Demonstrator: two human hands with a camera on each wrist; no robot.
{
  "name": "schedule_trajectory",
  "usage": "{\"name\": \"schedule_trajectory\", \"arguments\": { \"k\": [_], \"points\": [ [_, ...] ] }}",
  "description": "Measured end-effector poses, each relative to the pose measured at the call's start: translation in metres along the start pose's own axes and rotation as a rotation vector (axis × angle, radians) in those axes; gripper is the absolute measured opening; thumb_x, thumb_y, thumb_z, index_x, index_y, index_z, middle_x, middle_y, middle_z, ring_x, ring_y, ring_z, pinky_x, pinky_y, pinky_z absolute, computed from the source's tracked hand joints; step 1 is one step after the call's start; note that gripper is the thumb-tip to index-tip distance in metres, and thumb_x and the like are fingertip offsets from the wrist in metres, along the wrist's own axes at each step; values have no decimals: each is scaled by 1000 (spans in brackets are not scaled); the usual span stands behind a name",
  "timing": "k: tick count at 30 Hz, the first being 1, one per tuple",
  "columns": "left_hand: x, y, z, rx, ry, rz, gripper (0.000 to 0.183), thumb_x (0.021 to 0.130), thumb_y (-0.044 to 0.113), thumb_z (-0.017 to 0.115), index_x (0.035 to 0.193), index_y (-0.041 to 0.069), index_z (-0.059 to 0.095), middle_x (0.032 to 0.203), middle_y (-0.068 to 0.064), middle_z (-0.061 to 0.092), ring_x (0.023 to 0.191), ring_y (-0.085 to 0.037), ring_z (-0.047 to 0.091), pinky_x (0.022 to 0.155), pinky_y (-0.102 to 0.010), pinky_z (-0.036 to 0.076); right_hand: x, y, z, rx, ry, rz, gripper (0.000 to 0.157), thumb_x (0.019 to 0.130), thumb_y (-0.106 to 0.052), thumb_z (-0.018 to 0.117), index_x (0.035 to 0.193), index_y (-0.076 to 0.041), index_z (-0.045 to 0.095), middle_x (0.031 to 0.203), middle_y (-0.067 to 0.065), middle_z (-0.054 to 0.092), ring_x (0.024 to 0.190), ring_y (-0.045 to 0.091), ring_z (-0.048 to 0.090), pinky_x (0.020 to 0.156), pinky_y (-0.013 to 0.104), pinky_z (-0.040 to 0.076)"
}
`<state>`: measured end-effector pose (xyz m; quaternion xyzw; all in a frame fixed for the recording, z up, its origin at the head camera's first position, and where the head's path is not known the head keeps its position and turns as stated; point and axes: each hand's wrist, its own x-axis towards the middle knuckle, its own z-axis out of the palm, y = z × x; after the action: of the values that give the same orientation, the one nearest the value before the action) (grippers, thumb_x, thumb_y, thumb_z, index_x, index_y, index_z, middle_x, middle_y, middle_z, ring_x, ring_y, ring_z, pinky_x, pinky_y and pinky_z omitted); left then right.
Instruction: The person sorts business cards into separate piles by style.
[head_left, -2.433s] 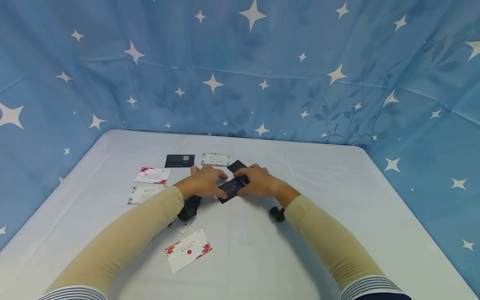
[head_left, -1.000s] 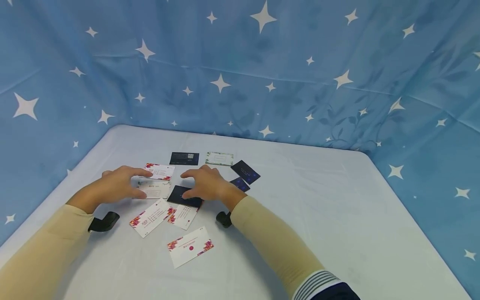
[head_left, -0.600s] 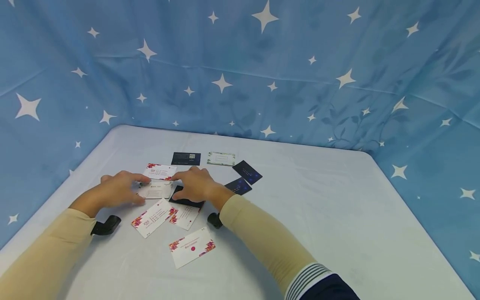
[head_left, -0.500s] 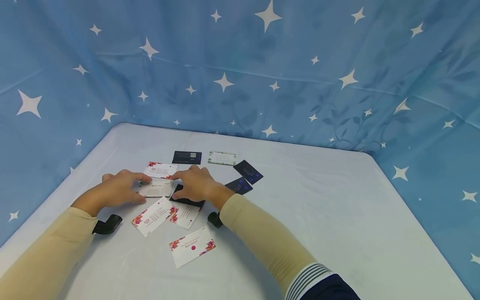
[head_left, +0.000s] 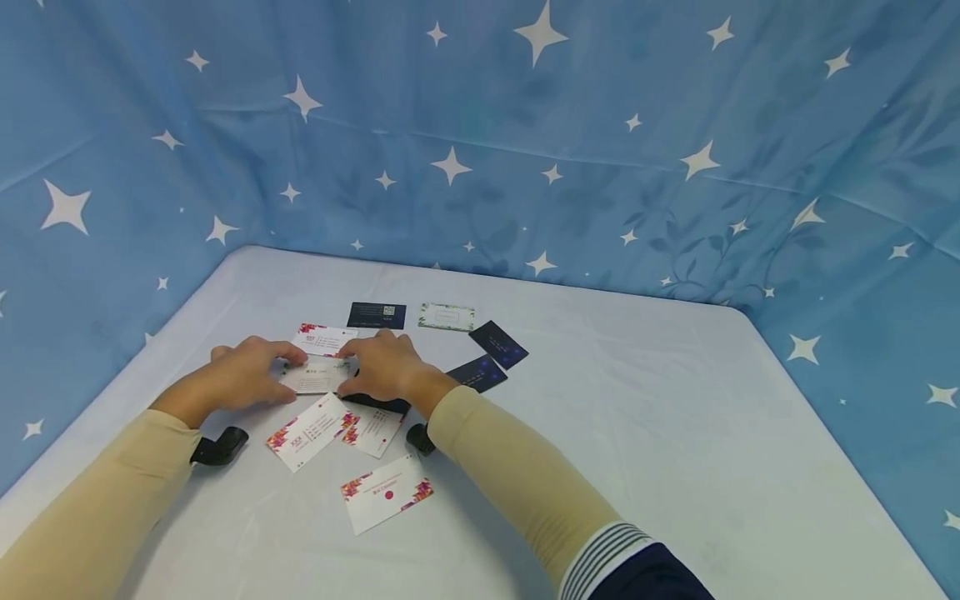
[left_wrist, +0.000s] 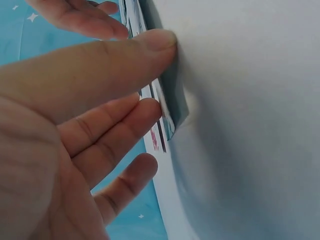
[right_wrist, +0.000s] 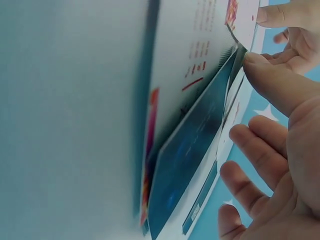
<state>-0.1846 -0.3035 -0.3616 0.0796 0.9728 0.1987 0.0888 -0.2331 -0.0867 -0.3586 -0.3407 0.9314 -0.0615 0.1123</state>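
As two hands met over the left half of a white-covered table (head_left: pixel 637 417), toward its far edge, a white card (head_left: pixel 315 377) lay between them, lengthwise along that edge. The left hand (head_left: pixel 243 375) pinched the card's left end, thumb and forefinger on its corners, other fingers loosely bent. The right hand (head_left: pixel 382 367) pinched the opposite end between thumb and forefinger, its remaining fingers spread.

Just beyond, toward the far edge, sat a red-flowered card (head_left: pixel 324 340). Under the right hand, a black card (head_left: pixel 382 404), partly hidden, overlapped a flowered card (head_left: pixel 372 432), which touched another flowered card (head_left: pixel 310 432) on its left. A third such card (head_left: pixel 387 494) rested apart, closer to the wearer.

Nearest the far edge were a dark card with a square code (head_left: pixel 377 316) and a leaf-bordered card (head_left: pixel 446 317). Two dark blue cards (head_left: pixel 498 344) lay to the right, beside the right arm. A starry blue curtain (head_left: pixel 480 208) hung behind the table.
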Motion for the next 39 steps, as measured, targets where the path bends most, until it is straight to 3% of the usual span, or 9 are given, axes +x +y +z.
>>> {"name": "schedule_trajectory", "arguments": {
  "k": [10,19,27,32,39],
  "points": [
    [4,3,-1,-36,-17,-10,63,76,23,87,129,0,61,131,-25,58,115,-44,50,81,-60,28,0,0,3,14,-10,16,59,89,-51,72,143,-32,57,129,-15,62,115,16,45,97,36,35],
    [6,4,0,0,-6,1,59,77,23,85,127,0,62,126,-21,61,113,-43,47,80,-60,26,1,6,7,84,50,9,58,88,-44,77,140,-26,60,127,-12,64,106,14,45,93,35,37],
    [8,20,-10,-30,38,40,56,81,25,84,127,3,62,129,-20,59,119,-41,41,86,-61,23,-8,25,-6,96,83,-42,59,92,-42,71,145,-24,54,139,-10,57,126,19,45,101,43,35],
    [21,36,-15,-50,57,76,54,82,24,82,128,3,61,127,-19,61,118,-39,41,86,-60,22,-15,44,-14,137,102,-31,61,91,-44,72,145,-21,54,139,-7,57,127,21,45,104,46,31],
    [53,58,-14,-66,51,57,52,85,25,81,130,7,61,129,-15,60,121,-35,40,94,-60,19,-20,75,-24,172,170,26,58,91,-42,73,143,-18,57,139,-3,59,124,23,47,103,48,32]
  ]
}}
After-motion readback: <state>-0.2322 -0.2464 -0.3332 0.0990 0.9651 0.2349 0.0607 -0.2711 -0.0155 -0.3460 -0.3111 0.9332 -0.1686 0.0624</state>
